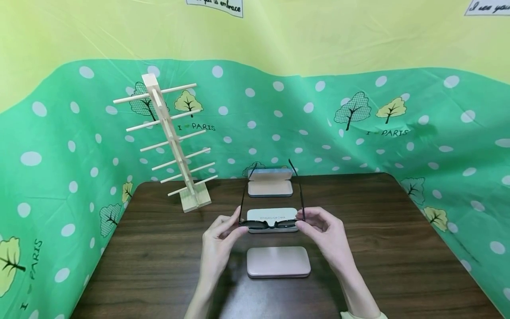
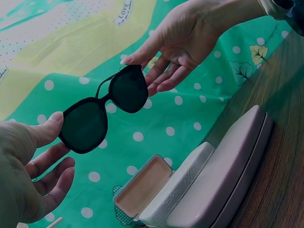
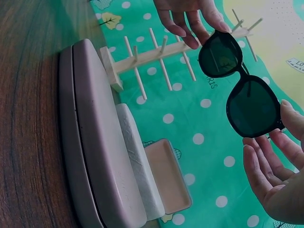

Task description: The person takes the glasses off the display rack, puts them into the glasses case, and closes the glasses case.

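Black sunglasses [image 1: 272, 224] with dark lenses are held up over the table, their temples unfolded and pointing away from me. My left hand [image 1: 220, 243] pinches the left end of the frame between thumb and fingers, and my right hand [image 1: 326, 237] pinches the right end. In the left wrist view, both dark lenses [image 2: 85, 124] face the camera. Beneath the sunglasses in the head view is a closed white glasses case [image 1: 272, 213], partly hidden by them. A closed pale pink glasses case [image 1: 278, 262] lies nearer to me. Farther back stands an open glasses case [image 1: 270, 188].
A wooden rack [image 1: 173, 137] with several pairs of pegs stands at the back left of the dark wood table [image 1: 378, 248], leaning left in the head view. A green and yellow printed cloth [image 1: 303, 102] hangs behind and around the table.
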Tool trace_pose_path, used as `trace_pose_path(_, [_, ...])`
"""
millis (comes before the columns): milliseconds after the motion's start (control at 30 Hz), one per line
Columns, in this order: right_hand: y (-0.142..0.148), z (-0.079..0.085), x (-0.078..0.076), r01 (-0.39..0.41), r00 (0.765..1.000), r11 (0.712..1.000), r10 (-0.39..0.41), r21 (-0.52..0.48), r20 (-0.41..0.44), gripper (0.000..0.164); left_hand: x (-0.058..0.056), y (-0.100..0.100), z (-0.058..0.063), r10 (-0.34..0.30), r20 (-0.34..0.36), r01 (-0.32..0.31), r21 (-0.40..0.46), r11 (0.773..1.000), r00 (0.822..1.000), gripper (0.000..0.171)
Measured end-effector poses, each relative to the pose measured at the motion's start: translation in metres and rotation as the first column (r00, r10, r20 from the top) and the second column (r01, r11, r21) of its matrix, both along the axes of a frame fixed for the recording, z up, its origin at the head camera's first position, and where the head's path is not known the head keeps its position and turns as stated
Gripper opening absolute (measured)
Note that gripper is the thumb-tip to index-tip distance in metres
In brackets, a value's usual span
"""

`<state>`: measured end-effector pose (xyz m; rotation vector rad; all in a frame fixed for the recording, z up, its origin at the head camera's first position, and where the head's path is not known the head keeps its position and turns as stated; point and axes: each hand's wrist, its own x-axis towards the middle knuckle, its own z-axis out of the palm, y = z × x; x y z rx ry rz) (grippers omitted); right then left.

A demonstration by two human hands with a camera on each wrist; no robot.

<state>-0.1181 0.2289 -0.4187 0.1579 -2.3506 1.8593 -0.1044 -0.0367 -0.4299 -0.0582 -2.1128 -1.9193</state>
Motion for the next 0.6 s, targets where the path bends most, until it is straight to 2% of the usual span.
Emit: trace_pose_path(600, [0.0012,0.0027,0.0015,0.006,1.0,1.0,-0.006,0.024,-0.006,0.029,0.0,-0.0002,0.0012,-0.024,0.012,0.024,-0.03,0.999,1.0,0.044])
